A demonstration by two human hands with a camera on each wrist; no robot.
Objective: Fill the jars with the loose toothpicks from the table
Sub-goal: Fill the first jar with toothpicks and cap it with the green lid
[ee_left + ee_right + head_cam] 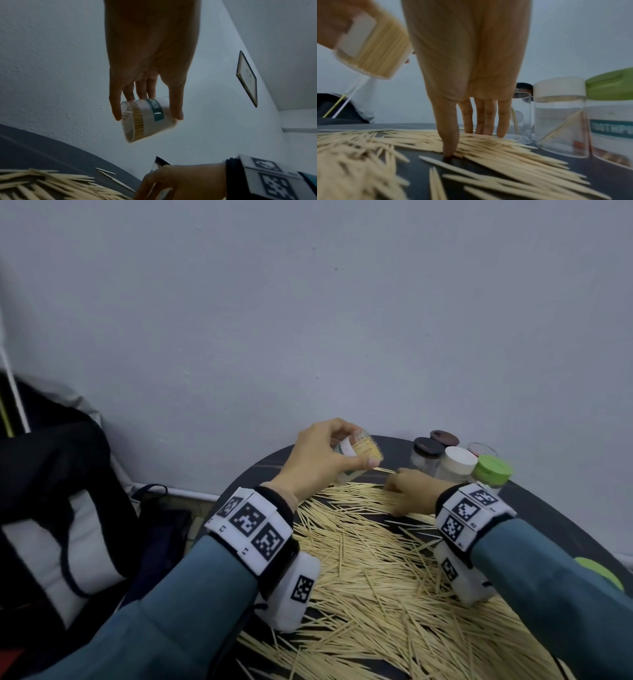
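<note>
My left hand (356,445) grips a small clear jar (370,451) partly full of toothpicks and holds it tilted above the far side of the table. In the left wrist view the thumb and fingers (118,117) clasp the jar (145,128), its mouth turned to the left. Loose toothpicks (370,570) cover most of the dark round table (548,508). My right hand (394,498) rests fingertips down on the far edge of the pile. There, thumb and straight fingers (481,132) bracket a flat bundle of toothpicks (505,151) on the table.
Just beyond my right hand stand two brown-lidded jars (426,448), a white-lidded jar (460,462) and a green-lidded jar (491,469), with an open jar (481,448) behind them. A loose green lid (597,571) lies at the table's right edge. A black bag (51,491) sits left of the table.
</note>
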